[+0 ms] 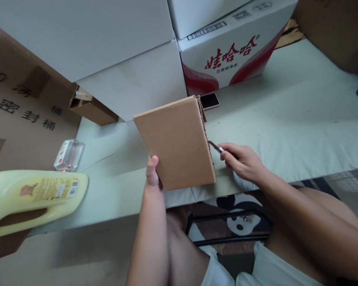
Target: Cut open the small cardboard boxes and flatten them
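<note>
A flat brown cardboard box [176,143] is held up at a tilt above the front edge of the cloth-covered table [289,123]. My left hand [152,171] grips its lower left edge, the thumb on the near face and the fingers hidden behind. On the right, my right hand [241,161] is closed around a small knife [216,147]. The blade's tip meets or lies very near the box's right side, where the cardboard edge looks rough and torn. What is inside the box cannot be seen.
Behind the box stand white cartons [137,85] and a red-and-white carton [226,63]. A phone [211,101] lies by them. At left are a yellow jug [47,198], a clear bottle [70,155], a small brown box [94,109] and a large printed carton [26,107].
</note>
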Available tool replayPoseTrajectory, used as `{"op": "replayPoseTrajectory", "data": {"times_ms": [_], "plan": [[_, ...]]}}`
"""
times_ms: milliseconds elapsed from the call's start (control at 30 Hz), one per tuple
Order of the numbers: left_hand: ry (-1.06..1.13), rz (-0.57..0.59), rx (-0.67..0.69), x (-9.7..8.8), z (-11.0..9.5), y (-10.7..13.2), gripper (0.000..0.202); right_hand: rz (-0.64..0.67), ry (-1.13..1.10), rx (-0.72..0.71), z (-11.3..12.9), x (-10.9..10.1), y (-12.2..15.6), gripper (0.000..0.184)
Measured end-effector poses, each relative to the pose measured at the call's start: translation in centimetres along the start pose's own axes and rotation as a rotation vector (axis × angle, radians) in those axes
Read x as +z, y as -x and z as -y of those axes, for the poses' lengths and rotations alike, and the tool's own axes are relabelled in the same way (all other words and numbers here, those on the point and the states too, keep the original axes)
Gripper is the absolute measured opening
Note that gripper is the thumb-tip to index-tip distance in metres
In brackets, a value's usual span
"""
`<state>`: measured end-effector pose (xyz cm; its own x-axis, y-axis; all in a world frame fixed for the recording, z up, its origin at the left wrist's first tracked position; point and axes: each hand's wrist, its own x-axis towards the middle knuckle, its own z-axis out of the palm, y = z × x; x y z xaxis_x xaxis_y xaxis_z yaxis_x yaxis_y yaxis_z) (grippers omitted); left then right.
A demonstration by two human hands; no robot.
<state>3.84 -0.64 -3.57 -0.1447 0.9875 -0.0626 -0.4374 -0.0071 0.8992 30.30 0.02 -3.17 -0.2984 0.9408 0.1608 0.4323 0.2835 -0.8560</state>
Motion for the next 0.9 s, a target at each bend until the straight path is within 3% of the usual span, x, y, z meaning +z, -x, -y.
{"op": "replayPoseTrajectory", "data": {"times_ms": [200, 900], "plan": [[-0.009, 0.014, -0.003, 0.07, -0.07, 0.03, 0.062, 0.062, -0.021, 0.046, -0.19, 0.0, 0.11, 0.032], [-0.008, 0.025, -0.01, 0.71, -0.42, 0.16, 0.064, 0.044, 0.035, 0.063, -0.04, -0.02, 0.0, 0.031]]}}
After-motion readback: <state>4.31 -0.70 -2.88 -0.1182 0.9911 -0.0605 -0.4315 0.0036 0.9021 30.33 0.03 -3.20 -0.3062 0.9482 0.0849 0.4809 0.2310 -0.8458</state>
